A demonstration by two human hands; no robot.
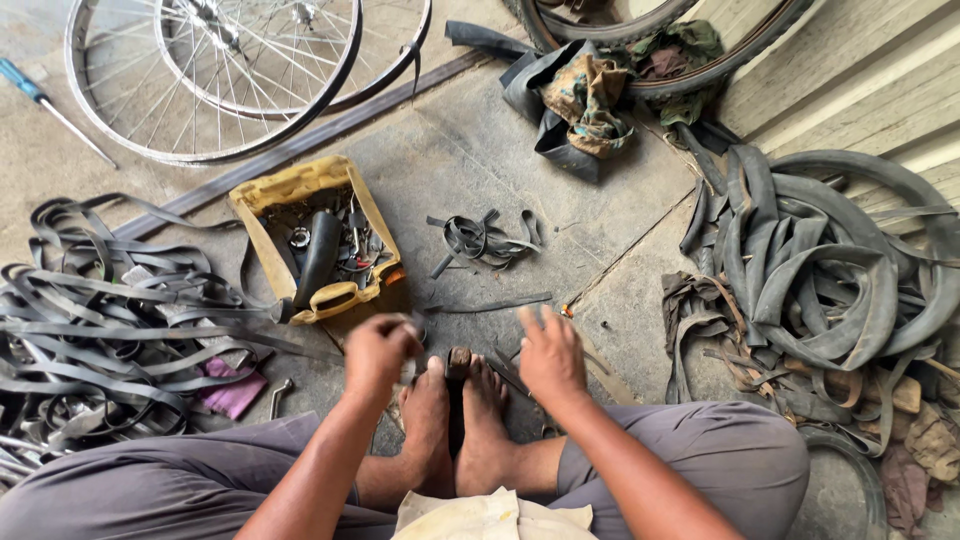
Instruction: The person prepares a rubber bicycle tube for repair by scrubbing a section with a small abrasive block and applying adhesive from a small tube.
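I sit on a concrete floor with my bare feet [455, 425] pressed together around a dark upright piece [457, 365]. My left hand [378, 350] hovers just left of it with the fingers curled, blurred by motion; something small and pale shows at its fingers, too blurred to name. My right hand [550, 355] is just right of the piece, fingers spread downward near thin black rubber strips [505, 372] on the floor. Whether either hand grips anything is unclear.
A yellow tool tray [300, 185] with small parts lies ahead left. Cut rubber strips [100, 320] pile at left, old inner tubes [820, 270] at right. Spoked bicycle wheels [210, 80] lie at top left, a blue screwdriver [40, 100] beside them. Rags [590, 95] sit at top.
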